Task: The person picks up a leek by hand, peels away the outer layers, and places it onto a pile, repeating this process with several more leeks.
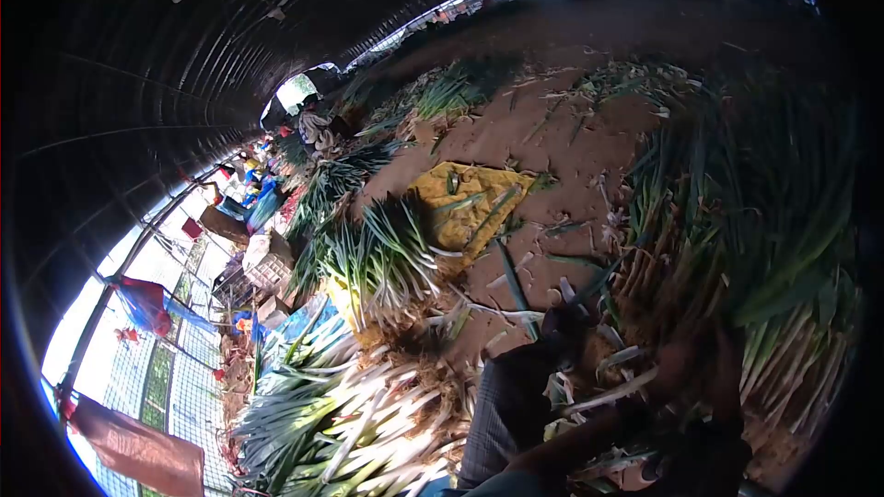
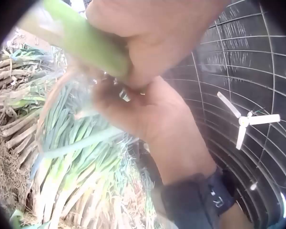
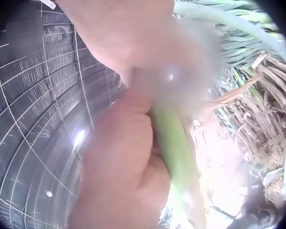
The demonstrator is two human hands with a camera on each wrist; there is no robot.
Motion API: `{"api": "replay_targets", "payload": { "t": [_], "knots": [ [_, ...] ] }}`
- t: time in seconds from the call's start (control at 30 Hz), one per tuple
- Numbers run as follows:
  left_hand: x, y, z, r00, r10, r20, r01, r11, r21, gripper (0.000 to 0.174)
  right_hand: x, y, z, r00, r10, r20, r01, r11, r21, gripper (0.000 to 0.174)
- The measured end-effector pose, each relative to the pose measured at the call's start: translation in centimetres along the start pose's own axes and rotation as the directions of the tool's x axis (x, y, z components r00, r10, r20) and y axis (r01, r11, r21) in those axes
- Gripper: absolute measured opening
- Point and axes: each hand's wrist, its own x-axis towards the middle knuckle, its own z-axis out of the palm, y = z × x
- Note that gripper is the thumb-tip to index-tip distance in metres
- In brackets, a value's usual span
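Note:
In the left wrist view my left hand (image 2: 162,33) grips a green onion (image 2: 93,47) by its pale green stalk. My right hand (image 2: 150,112), with a black strap at the wrist, has its fingers curled in at the same stalk; blur hides its fingertips. From the right wrist view, the left hand (image 3: 119,157) is wrapped round the stalk (image 3: 171,143), and the right hand (image 3: 128,33) is close above it. A dry brown leaf (image 3: 236,93) trails beside the right hand's fingers. Both hands are in deep shadow in the head view.
Trimmed green onions (image 1: 359,405) lie in a heap to the left, with a bundle (image 1: 378,258) behind. Untrimmed ones (image 1: 691,248) are piled at the right. A yellow sack (image 1: 470,207) and loose leaves lie on the dirt floor (image 1: 516,133). Another person (image 1: 315,129) sits farther back.

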Motion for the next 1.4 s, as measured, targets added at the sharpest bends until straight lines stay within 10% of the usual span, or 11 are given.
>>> {"api": "replay_targets", "payload": {
  "t": [0.2,0.27,0.4,0.5,0.57,0.67,0.7,0.8,1.0,1.17,1.4],
  "knots": [
    [-1.0,0.1,0.2,0.931,0.206,-0.301,-0.236,0.969,-0.067,0.038,0.5,2.3,-3.8,0.976,-0.214,-0.029,0.176,0.866,-0.468,0.04],
    [-1.4,-2.7,3.2,0.959,0.109,-0.264,-0.18,0.947,-0.266,0.041,0.0,1.9,-4.6,0.849,-0.461,0.259,0.355,0.134,-0.925,0.042],
    [-8.1,5.7,-8.4,0.845,0.507,-0.171,-0.503,0.861,0.072,0.036,1.1,-2.6,-3.9,0.789,-0.565,0.239,0.483,0.332,-0.81,0.043],
    [-14.5,-2.9,-6.1,0.905,0.327,0.274,-0.39,0.894,0.222,0.027,2.1,-3.6,-4.7,0.885,-0.452,-0.113,0.289,0.723,-0.627,0.048],
    [-16.8,-7.3,-6.9,0.636,-0.063,0.769,-0.162,0.964,0.212,0.028,2.5,-3.9,-4.8,0.896,-0.287,-0.339,0.204,0.944,-0.259,0.051],
    [-11.8,-1.1,-11.1,0.803,0.007,0.596,-0.046,0.998,0.05,0.026,1.0,-7.3,-1.5,0.941,-0.207,-0.268,0.221,0.975,0.024,0.054],
    [-9.7,-1.8,-10.2,0.903,0.309,0.3,-0.3,0.951,-0.075,0.021,0.3,-8.6,0.0,0.964,-0.192,-0.184,0.213,0.972,0.099,0.055],
    [-2.6,7.3,-10.3,0.979,0.15,0.135,-0.121,0.973,-0.198,0.026,0.7,-7.0,-1.9,0.98,-0.199,-0.025,0.198,0.979,-0.053,0.046],
    [2.6,9.8,-6.1,0.941,0.229,0.249,-0.078,0.864,-0.497,0.017,-0.2,-8.5,1.0,0.977,-0.201,-0.072,0.212,0.95,0.227,0.043],
    [3.2,6.5,-3.5,0.809,0.529,0.258,-0.465,0.843,-0.272,0.012,0.0,-7.9,-0.4,0.99,-0.136,0.044,0.119,0.957,0.265,0.029],
    [-1.1,2.7,-2.4,0.888,0.016,0.46,0.279,0.777,-0.565,0.017,-0.8,-8.0,0.6,0.985,-0.102,0.136,0.07,0.972,0.226,0.034]
  ]
}}
